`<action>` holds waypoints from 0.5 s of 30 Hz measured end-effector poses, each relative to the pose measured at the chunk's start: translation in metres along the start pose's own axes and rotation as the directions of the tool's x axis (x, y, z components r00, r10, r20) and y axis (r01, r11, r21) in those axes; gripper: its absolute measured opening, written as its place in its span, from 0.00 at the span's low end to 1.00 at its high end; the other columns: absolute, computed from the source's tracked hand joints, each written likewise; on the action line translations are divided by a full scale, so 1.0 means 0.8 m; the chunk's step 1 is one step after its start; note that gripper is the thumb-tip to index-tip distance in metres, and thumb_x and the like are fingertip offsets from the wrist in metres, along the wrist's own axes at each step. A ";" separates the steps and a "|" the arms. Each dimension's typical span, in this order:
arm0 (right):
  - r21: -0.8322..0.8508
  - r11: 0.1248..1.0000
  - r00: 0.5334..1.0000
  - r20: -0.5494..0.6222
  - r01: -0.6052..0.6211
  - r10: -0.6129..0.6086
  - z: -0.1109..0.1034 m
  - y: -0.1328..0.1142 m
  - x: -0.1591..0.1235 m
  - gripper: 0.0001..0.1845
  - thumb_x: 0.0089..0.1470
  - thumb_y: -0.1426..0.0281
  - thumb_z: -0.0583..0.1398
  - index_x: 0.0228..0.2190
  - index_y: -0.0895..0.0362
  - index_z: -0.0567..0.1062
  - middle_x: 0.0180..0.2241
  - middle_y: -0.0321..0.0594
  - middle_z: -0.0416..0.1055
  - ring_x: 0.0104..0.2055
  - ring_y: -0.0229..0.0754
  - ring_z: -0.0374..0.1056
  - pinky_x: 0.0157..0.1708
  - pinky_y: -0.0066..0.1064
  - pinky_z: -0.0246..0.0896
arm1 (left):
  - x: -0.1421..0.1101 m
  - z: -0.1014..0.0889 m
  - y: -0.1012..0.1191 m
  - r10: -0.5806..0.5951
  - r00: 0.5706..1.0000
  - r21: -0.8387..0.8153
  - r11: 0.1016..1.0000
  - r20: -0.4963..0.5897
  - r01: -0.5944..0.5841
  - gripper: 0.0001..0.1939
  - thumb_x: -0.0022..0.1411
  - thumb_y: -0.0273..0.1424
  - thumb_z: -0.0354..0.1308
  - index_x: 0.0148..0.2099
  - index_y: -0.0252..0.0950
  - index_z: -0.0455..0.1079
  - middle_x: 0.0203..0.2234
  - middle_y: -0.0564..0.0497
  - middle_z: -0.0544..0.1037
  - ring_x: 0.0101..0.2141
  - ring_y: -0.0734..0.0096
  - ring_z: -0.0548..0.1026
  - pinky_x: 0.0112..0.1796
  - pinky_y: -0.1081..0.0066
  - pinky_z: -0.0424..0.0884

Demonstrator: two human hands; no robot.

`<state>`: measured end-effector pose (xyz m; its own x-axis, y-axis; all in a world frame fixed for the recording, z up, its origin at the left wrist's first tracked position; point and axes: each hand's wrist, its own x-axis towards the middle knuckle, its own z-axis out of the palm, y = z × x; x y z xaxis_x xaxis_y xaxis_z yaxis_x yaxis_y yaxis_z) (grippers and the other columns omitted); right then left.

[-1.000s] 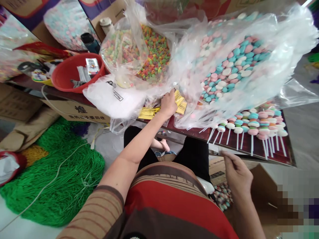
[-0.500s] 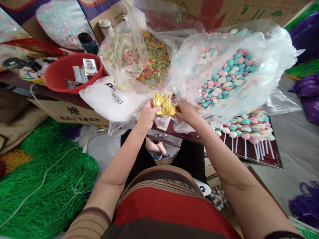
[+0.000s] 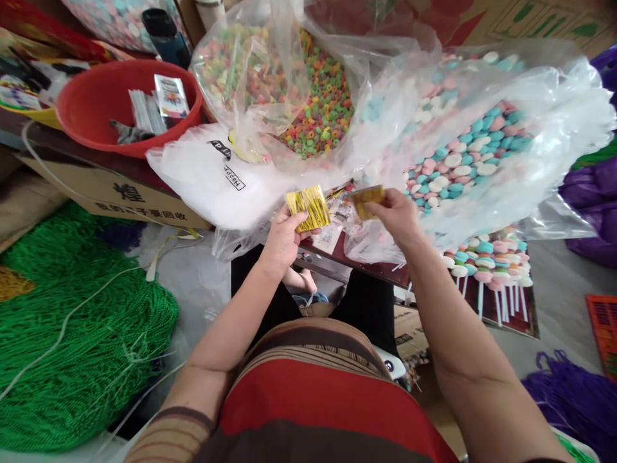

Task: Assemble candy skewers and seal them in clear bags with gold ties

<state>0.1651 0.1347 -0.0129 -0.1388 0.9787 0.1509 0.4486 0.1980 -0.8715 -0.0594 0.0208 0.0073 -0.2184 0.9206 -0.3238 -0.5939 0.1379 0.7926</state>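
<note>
My left hand point(image 3: 282, 239) pinches a flat bundle of shiny gold twist ties point(image 3: 307, 209) between thumb and fingers, above the table's front edge. A second, darker gold bundle point(image 3: 367, 202), somewhat blurred, is gripped in my right hand point(image 3: 399, 215), a short gap to the right. Under and between the hands lie a small printed packet point(image 3: 328, 236) and clear plastic. Close to my left hand is a pile of white translucent bags point(image 3: 207, 186) with "Happy" labels. By my right hand spreads a large clear bag of pink, blue and white marshmallow candies point(image 3: 453, 161).
Ring-shaped coloured candies fill a clear bag point(image 3: 321, 106) at the back. A red basin point(image 3: 130, 145) with small packets stands left, a dark bottle point(image 3: 166, 38) behind it. Candy skewers point(image 3: 496, 257) rest at the table's right end. Green cord point(image 3: 72, 334) heaps on the floor.
The two gold bundles, touching before, are now apart. My right hand has moved right with one and now grips it plainly. The view has shifted slightly.
</note>
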 end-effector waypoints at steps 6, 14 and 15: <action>0.301 0.949 0.991 0.119 -0.089 0.055 0.019 -0.064 -0.046 0.18 0.56 0.55 0.63 0.43 0.53 0.77 0.35 0.40 0.79 0.37 0.47 0.76 0.37 0.40 0.73 | -0.017 0.026 -0.020 0.000 0.981 -0.066 0.998 0.194 0.013 0.18 0.65 0.39 0.61 0.55 0.41 0.72 0.51 0.48 0.81 0.53 0.61 0.80 0.51 0.60 0.79; 0.049 0.965 0.965 0.043 0.257 -0.259 0.089 -0.118 -0.091 0.18 0.67 0.56 0.55 0.48 0.51 0.79 0.55 0.47 0.76 0.60 0.51 0.71 0.62 0.51 0.65 | -0.042 0.017 0.001 0.204 0.978 -0.100 0.975 0.044 -0.199 0.26 0.52 0.43 0.74 0.49 0.37 0.72 0.44 0.49 0.82 0.47 0.63 0.79 0.55 0.61 0.74; 0.097 0.966 0.966 0.078 0.240 -0.248 0.093 -0.122 -0.094 0.19 0.67 0.56 0.55 0.52 0.50 0.78 0.57 0.46 0.75 0.61 0.51 0.70 0.62 0.50 0.64 | -0.042 0.008 0.010 0.214 0.977 -0.122 0.970 0.014 -0.211 0.26 0.51 0.42 0.75 0.48 0.37 0.72 0.43 0.49 0.82 0.45 0.63 0.80 0.53 0.60 0.75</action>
<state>0.0661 0.0379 0.0263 -0.3144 0.8919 0.3250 0.3146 0.4209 -0.8508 -0.0520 -0.0065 0.0280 -0.3296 0.9339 -0.1389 -0.6242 -0.1052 0.7741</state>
